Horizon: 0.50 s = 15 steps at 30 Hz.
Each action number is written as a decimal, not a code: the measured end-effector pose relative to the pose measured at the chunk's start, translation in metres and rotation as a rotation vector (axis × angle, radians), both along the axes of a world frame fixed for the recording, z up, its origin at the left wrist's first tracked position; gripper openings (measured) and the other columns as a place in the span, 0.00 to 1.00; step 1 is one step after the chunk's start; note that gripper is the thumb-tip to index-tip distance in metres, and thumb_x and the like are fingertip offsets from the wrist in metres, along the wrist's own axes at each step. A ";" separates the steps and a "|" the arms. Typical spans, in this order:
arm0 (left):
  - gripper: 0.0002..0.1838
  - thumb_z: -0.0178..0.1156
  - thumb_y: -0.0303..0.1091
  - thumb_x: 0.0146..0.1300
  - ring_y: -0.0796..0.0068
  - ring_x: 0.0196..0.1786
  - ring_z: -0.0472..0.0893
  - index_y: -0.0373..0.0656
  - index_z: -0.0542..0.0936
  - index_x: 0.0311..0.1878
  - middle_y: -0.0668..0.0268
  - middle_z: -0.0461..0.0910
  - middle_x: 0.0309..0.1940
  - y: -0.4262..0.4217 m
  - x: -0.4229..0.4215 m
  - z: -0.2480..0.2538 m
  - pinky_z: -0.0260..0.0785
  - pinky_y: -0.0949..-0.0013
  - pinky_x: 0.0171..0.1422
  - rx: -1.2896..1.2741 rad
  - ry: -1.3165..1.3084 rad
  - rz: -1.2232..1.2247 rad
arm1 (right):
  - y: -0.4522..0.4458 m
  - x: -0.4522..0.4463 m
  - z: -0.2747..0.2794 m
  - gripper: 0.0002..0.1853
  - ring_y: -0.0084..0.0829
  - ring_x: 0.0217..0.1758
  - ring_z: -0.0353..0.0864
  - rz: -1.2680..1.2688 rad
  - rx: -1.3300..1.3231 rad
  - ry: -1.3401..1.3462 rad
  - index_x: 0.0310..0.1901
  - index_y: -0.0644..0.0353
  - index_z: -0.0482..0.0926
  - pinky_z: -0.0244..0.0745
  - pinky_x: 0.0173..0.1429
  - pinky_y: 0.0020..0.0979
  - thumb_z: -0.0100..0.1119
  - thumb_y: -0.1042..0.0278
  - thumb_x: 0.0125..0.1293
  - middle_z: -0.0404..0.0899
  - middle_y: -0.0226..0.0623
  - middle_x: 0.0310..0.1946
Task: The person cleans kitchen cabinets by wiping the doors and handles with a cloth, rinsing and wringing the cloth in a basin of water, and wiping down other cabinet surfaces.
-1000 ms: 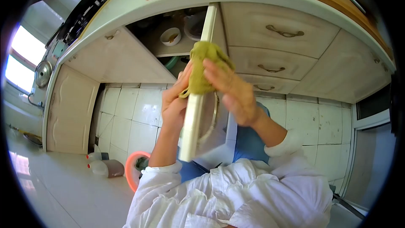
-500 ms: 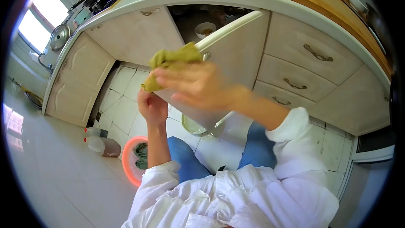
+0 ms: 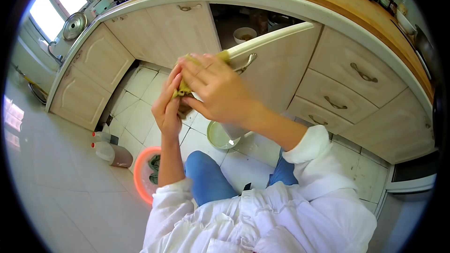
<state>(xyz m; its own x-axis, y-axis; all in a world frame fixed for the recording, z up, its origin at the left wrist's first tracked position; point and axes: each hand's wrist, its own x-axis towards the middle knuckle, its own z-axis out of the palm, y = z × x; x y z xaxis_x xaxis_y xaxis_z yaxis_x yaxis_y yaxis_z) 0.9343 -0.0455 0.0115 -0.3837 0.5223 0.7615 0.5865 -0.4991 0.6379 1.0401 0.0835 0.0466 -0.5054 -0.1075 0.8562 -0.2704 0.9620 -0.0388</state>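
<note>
A yellow-green cloth (image 3: 183, 90) is bunched between my two hands at the outer edge of an open cabinet door (image 3: 276, 61). My left hand (image 3: 167, 105) grips the cloth from the left side, fingers pointing up and closed on it. Over the top lies my right hand (image 3: 218, 86), its fingers folded across the cloth and the thumb below. Much of the cloth is hidden under the fingers. Just right of my right hand is the door's metal handle (image 3: 247, 63).
Inside the cabinet stands a white bowl (image 3: 244, 34). A pale green basin (image 3: 220, 137) sits on the floor below the door. An orange-rimmed basin (image 3: 142, 185) with dark green cloth and plastic jugs (image 3: 112, 154) are at left. Drawers (image 3: 349, 77) flank the door.
My right hand has come down onto the cloth and closed over it, beside my left hand. The cloth is more bunched and covered. The view has shifted a little.
</note>
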 end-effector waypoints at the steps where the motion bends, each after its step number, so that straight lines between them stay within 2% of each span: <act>1: 0.25 0.45 0.30 0.59 0.57 0.68 0.66 0.22 0.73 0.56 0.45 0.68 0.64 -0.001 0.004 -0.010 0.53 0.61 0.73 0.086 -0.112 -0.035 | -0.005 -0.008 -0.005 0.24 0.46 0.60 0.73 -0.012 0.029 0.032 0.48 0.71 0.78 0.64 0.66 0.45 0.63 0.61 0.54 0.75 0.50 0.55; 2: 0.27 0.44 0.35 0.62 0.55 0.70 0.64 0.20 0.72 0.57 0.43 0.66 0.65 -0.002 0.003 -0.018 0.50 0.58 0.75 0.170 -0.223 -0.071 | -0.007 -0.018 -0.011 0.17 0.44 0.58 0.75 -0.051 0.116 0.144 0.41 0.68 0.81 0.66 0.65 0.42 0.58 0.67 0.49 0.78 0.50 0.49; 3: 0.27 0.44 0.35 0.62 0.55 0.70 0.64 0.20 0.72 0.57 0.43 0.66 0.65 -0.005 -0.004 -0.025 0.50 0.58 0.75 0.163 -0.220 -0.070 | -0.003 -0.026 -0.020 0.17 0.44 0.58 0.75 -0.051 0.109 0.147 0.41 0.68 0.81 0.66 0.65 0.42 0.58 0.67 0.49 0.78 0.50 0.49; 5: 0.26 0.46 0.35 0.63 0.57 0.67 0.68 0.23 0.73 0.57 0.46 0.70 0.63 -0.015 -0.031 -0.036 0.55 0.61 0.72 0.106 -0.638 -0.448 | 0.010 -0.048 -0.035 0.10 0.40 0.55 0.77 0.080 0.076 0.210 0.34 0.66 0.80 0.72 0.60 0.41 0.61 0.68 0.53 0.80 0.44 0.44; 6: 0.28 0.45 0.41 0.66 0.59 0.66 0.69 0.25 0.72 0.59 0.47 0.71 0.61 -0.016 -0.053 -0.042 0.57 0.62 0.71 -0.004 -0.623 -0.405 | 0.014 -0.058 -0.039 0.06 0.40 0.51 0.78 0.101 0.039 0.257 0.27 0.61 0.79 0.75 0.52 0.38 0.58 0.69 0.49 0.82 0.42 0.38; 7: 0.28 0.44 0.44 0.67 0.60 0.64 0.70 0.26 0.74 0.58 0.49 0.74 0.59 -0.012 -0.095 -0.051 0.57 0.63 0.70 -0.124 -0.481 -0.261 | 0.018 -0.061 -0.040 0.06 0.40 0.51 0.78 0.107 0.038 0.262 0.27 0.61 0.79 0.75 0.52 0.38 0.58 0.69 0.49 0.82 0.42 0.38; 8: 0.30 0.43 0.50 0.70 0.61 0.63 0.71 0.33 0.71 0.62 0.51 0.72 0.61 0.010 -0.102 -0.039 0.58 0.61 0.68 -0.148 -0.484 0.148 | 0.023 -0.060 -0.041 0.06 0.38 0.47 0.79 0.151 -0.116 0.119 0.27 0.62 0.79 0.75 0.49 0.36 0.59 0.69 0.52 0.81 0.42 0.36; 9: 0.31 0.42 0.52 0.71 0.62 0.64 0.70 0.37 0.66 0.66 0.51 0.70 0.63 0.032 -0.104 -0.028 0.57 0.59 0.69 -0.152 -0.521 0.114 | 0.028 -0.057 -0.043 0.06 0.37 0.42 0.80 0.198 -0.263 -0.029 0.27 0.62 0.79 0.74 0.45 0.35 0.59 0.68 0.54 0.81 0.43 0.34; 10: 0.32 0.41 0.54 0.71 0.62 0.64 0.70 0.41 0.61 0.70 0.51 0.68 0.65 0.052 -0.107 -0.017 0.56 0.58 0.69 -0.153 -0.556 0.074 | 0.030 -0.049 -0.042 0.06 0.37 0.42 0.80 0.205 -0.254 -0.026 0.27 0.62 0.79 0.74 0.45 0.35 0.59 0.68 0.54 0.81 0.43 0.34; 11: 0.37 0.40 0.59 0.71 0.63 0.65 0.69 0.48 0.50 0.75 0.53 0.64 0.68 0.071 -0.122 -0.021 0.53 0.56 0.70 -0.198 -0.648 -0.201 | 0.031 -0.034 -0.041 0.08 0.35 0.37 0.79 0.223 -0.603 -0.218 0.28 0.63 0.79 0.73 0.42 0.34 0.57 0.67 0.57 0.80 0.43 0.32; 12: 0.39 0.39 0.62 0.70 0.65 0.63 0.71 0.45 0.49 0.75 0.54 0.70 0.64 0.093 -0.118 -0.015 0.53 0.56 0.69 -0.229 -0.649 -0.230 | 0.033 -0.020 -0.041 0.10 0.33 0.32 0.78 0.233 -0.952 -0.414 0.28 0.64 0.78 0.72 0.39 0.32 0.55 0.65 0.60 0.78 0.44 0.30; 13: 0.39 0.39 0.62 0.70 0.65 0.63 0.71 0.45 0.49 0.75 0.54 0.70 0.64 0.104 -0.116 -0.009 0.53 0.56 0.69 -0.222 -0.644 -0.237 | 0.040 -0.017 -0.060 0.11 0.31 0.30 0.76 0.216 -1.026 -0.366 0.29 0.64 0.78 0.71 0.38 0.31 0.53 0.65 0.62 0.78 0.41 0.27; 14: 0.38 0.42 0.59 0.70 0.67 0.61 0.73 0.43 0.51 0.74 0.55 0.74 0.60 0.115 -0.114 -0.004 0.57 0.59 0.67 -0.303 -0.590 -0.288 | 0.051 -0.017 -0.089 0.12 0.29 0.27 0.74 0.194 -1.101 -0.318 0.29 0.64 0.77 0.70 0.36 0.30 0.51 0.64 0.63 0.77 0.38 0.25; 15: 0.37 0.46 0.55 0.70 0.69 0.59 0.75 0.41 0.53 0.73 0.55 0.78 0.55 0.125 -0.112 -0.003 0.61 0.62 0.64 -0.384 -0.536 -0.336 | 0.062 -0.012 -0.114 0.12 0.25 0.29 0.72 0.219 -1.397 -0.369 0.29 0.63 0.77 0.68 0.36 0.29 0.51 0.65 0.64 0.75 0.34 0.25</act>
